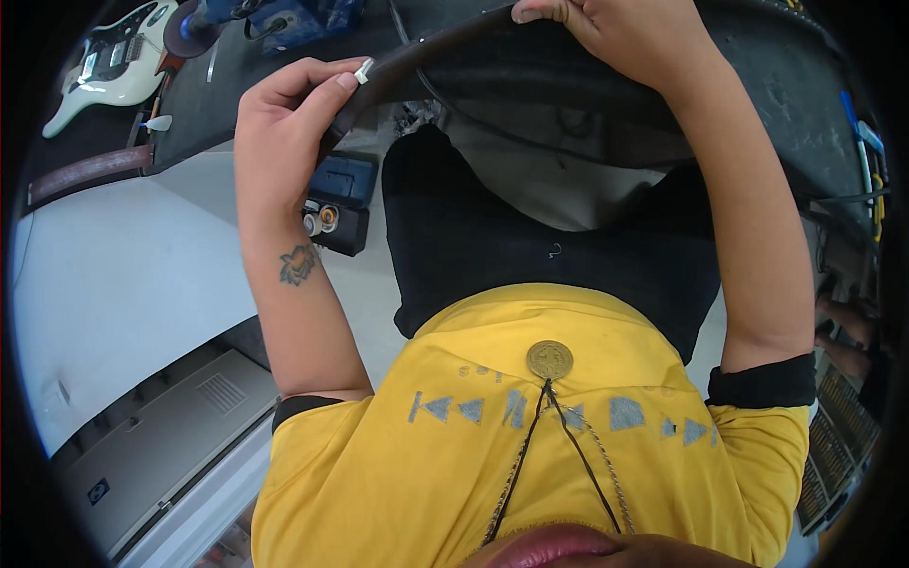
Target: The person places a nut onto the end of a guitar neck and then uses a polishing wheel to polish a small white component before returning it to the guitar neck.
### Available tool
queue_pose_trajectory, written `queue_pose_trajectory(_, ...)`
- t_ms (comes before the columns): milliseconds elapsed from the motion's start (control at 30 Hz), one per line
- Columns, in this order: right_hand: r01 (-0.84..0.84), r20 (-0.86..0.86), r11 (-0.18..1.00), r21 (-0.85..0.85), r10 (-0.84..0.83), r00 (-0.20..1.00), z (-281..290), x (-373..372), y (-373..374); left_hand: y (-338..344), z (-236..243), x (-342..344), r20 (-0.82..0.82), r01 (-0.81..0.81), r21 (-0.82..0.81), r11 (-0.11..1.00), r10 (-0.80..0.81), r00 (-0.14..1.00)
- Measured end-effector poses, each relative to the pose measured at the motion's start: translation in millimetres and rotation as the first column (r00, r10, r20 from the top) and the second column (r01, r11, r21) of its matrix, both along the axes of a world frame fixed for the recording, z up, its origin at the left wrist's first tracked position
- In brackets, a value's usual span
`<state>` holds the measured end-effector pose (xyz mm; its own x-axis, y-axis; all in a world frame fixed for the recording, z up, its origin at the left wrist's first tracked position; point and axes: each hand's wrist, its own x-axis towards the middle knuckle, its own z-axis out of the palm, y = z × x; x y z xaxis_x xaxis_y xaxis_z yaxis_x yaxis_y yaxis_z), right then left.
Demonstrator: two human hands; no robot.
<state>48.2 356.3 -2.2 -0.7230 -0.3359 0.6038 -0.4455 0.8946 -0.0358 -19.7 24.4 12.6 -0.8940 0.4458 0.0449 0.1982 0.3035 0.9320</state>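
A long dark brown strip with small pale dots along its edge, like a guitar neck [445,44], slants over the front of the dark bench. At its near left end, my left hand [294,118] pinches a small white piece [364,71] between thumb and index finger, against or right beside the strip. Which of the two the other left fingers touch is hidden. My right hand [634,38] grips the strip farther along to the right, its thumb lying on top. The far end runs out of the picture.
A white electric guitar [118,66] lies at the far left by a blue bench grinder [222,19]. A fretted brown piece [90,175] rests below it. An opened toolbox [346,204] with tape rolls stands beneath my left forearm. Blue and yellow tools [866,142] lie at right.
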Motion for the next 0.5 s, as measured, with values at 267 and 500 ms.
queue_pose_trajectory(267, 0.005, -0.006, 1.0, -0.027, -0.006, 1.0, -2.0, 0.1, 0.1, -4.8, -0.5, -6.9, 0.1, 0.034, 0.067, 0.997, -0.04, 0.994)
queue_pose_trajectory(500, 0.044, 0.01, 0.999, -0.013, -0.044, 0.999, -2.3, -0.3, 1.1, -3.1, 2.7, -7.7, 0.103, 0.033, 0.055, 0.998, -0.039, 0.994)
